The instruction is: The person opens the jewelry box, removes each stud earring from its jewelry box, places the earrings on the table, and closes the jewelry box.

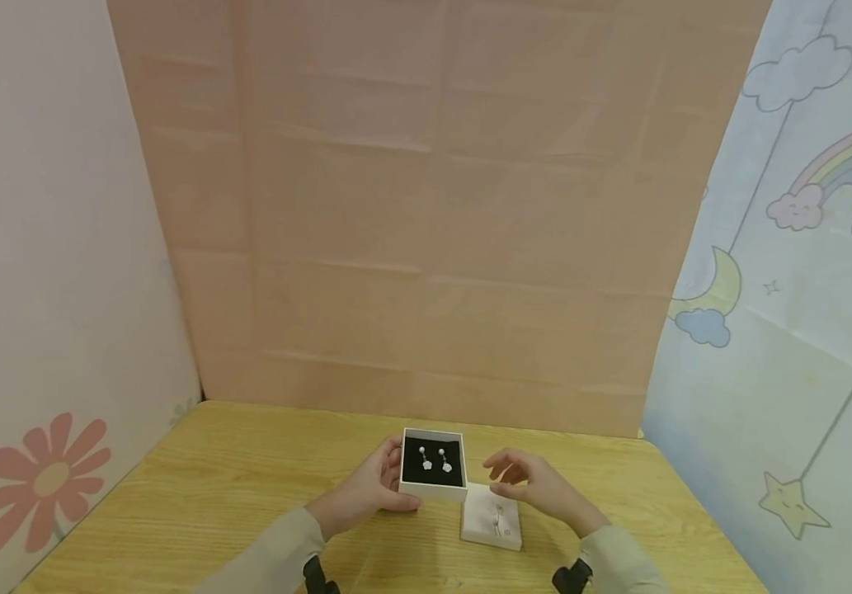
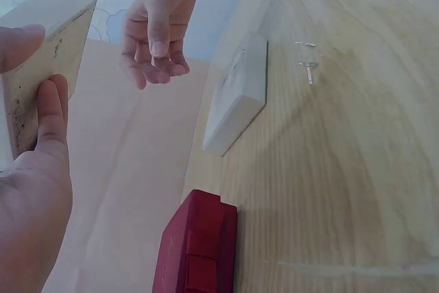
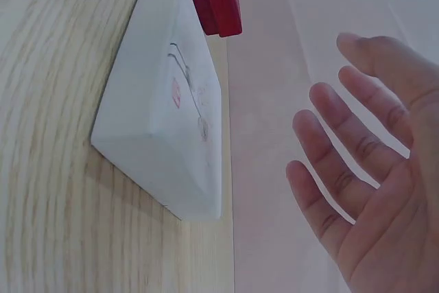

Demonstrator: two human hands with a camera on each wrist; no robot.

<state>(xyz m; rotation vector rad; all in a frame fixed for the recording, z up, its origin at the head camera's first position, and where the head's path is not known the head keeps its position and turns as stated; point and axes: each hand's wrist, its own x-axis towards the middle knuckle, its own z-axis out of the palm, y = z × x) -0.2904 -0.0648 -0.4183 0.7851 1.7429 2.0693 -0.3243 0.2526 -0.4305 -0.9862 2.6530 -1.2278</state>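
Observation:
My left hand (image 1: 369, 488) grips a small white jewellery box (image 1: 433, 492) from its left side, raised above the table and tilted toward me. Inside, a pair of drop earrings (image 1: 445, 464) with white flower pendants lies on a black insert (image 1: 414, 472). The underside of that box shows dark specks in the left wrist view. My right hand (image 1: 540, 488) hovers apart from it, fingers loosely bent and holding nothing. Just below this hand, a white lid-like box (image 1: 479, 530) with a thin line drawing rests on the table.
A dark red box (image 2: 194, 245) stands on the wooden table (image 1: 247, 470) beyond the white one; the raised box hides it in the head view. A tiny clear-and-metal piece (image 2: 309, 63) lies nearer me. Hung sheets (image 1: 426, 247) enclose the table's back and sides.

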